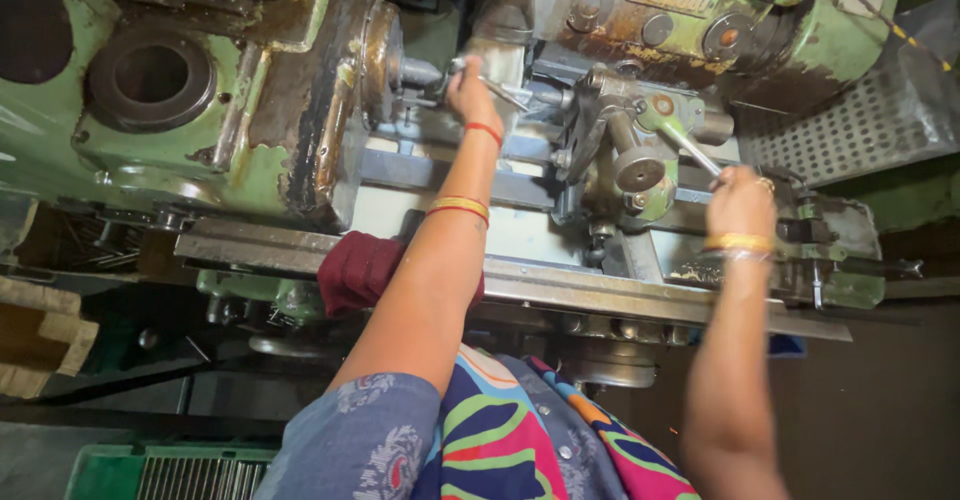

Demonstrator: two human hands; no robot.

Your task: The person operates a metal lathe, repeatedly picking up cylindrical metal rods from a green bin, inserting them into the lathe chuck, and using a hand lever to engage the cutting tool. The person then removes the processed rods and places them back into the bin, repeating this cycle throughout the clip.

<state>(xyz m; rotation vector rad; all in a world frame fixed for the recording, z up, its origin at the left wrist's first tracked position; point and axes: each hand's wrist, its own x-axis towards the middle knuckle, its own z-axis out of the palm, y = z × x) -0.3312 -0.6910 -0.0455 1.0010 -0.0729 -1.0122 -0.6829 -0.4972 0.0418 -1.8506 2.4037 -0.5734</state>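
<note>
I stand over a worn green lathe [260, 130]. My left hand [470, 90] reaches in beside the chuck [385, 55] and is closed around a small metal tool or part near the spindle. My right hand [740, 200] grips the end of a silver lever handle [690, 150] on the green and grey carriage block [630, 150]. Both wrists wear bangles, and the left one also has a red thread.
A dark red cloth [360, 270] lies on the lathe's front rail [560, 295]. A perforated metal sheet [870, 110] stands at the right. A green crate [170, 470] sits on the floor at lower left, beside wooden blocks [40, 335].
</note>
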